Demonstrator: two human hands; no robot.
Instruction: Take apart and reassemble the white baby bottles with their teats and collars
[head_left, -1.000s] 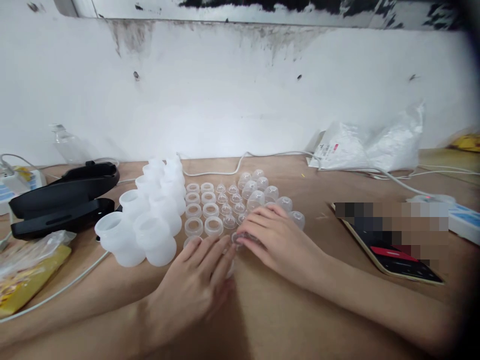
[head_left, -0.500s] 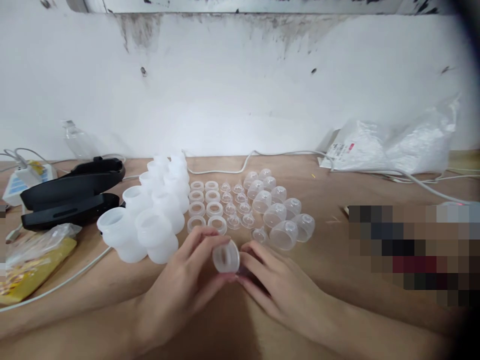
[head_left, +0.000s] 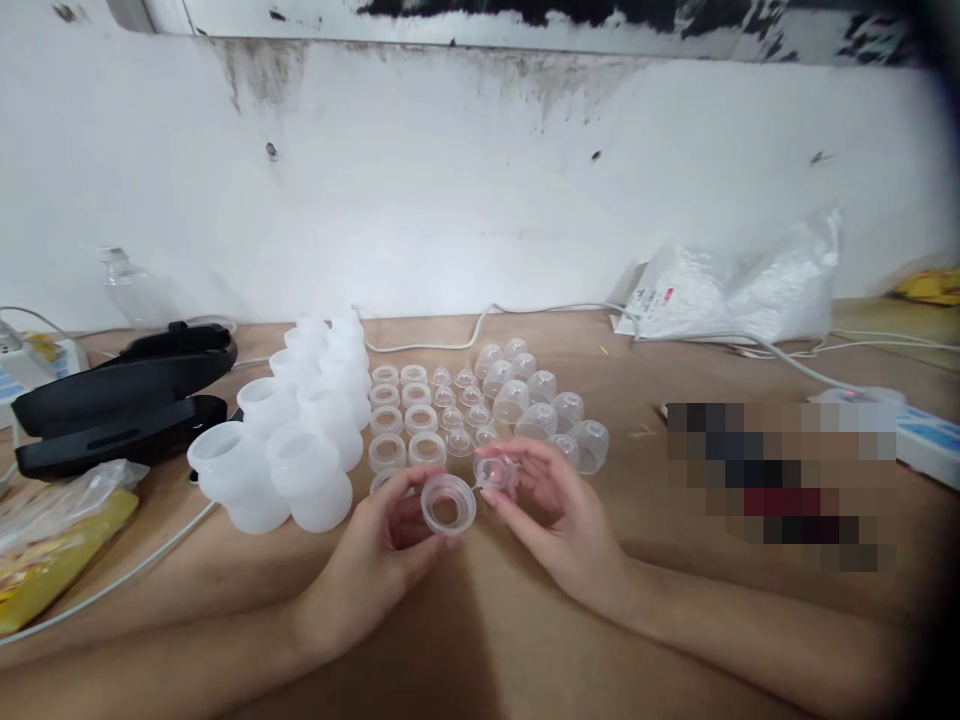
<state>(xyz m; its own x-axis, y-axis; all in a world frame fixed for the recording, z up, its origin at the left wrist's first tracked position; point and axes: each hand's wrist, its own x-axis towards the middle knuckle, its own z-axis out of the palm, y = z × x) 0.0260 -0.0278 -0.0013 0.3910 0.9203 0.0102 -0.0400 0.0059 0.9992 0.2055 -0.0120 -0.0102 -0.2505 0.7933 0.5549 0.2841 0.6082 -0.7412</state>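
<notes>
My left hand (head_left: 390,540) grips a translucent ring (head_left: 448,505) by its edge, its round opening facing me. Between the thumb and fingers of my right hand (head_left: 551,505) is a small clear nipple (head_left: 496,473), just to the right of the ring and apart from it. Beyond my hands lie rows of white rings (head_left: 387,420), small clear nipples (head_left: 449,418) and clear domed caps (head_left: 511,402). Several frosted white bottles (head_left: 306,465) stand open at the top, left of the rings.
Black cases (head_left: 127,385) and a yellow bag (head_left: 67,545) lie at the left. A white cable (head_left: 427,347) runs along the wall behind the parts. Plastic bags (head_left: 720,295) sit at the back right, a power strip (head_left: 926,440) at the far right.
The ring has turned so its opening faces me. My right hand has moved off it slightly and now shows a nipple in its fingers. The view has shifted a little to the right.
</notes>
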